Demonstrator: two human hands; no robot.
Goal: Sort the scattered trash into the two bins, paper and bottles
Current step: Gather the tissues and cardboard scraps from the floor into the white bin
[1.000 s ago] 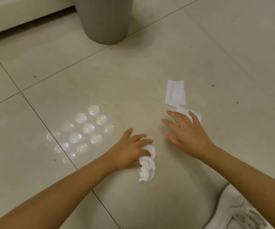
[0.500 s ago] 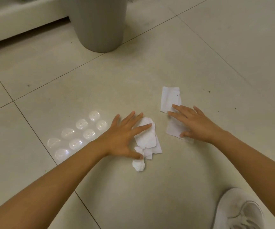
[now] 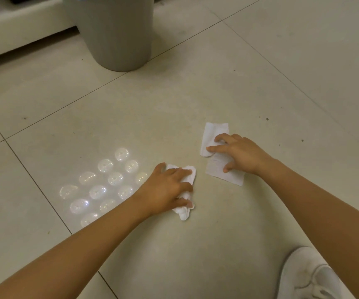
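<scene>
Soft warm light, lamp glare on glossy floor, wide-angle edge bending.

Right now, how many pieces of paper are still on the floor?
3 that show: a crumpled wad gripped in the left hand, and two flat sheets, far and near, under the right hand. More may be hidden under the hands.

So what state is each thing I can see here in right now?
Left hand: curled round the crumpled tissue.
Crumpled tissue: bunched up, on the floor.
Right hand: fingers bent, pinching the flat tissues.
Flat tissues: two overlapping sheets, lying on the floor.
Grey bin: upright, contents hidden.
White shoe: on the floor.
</scene>
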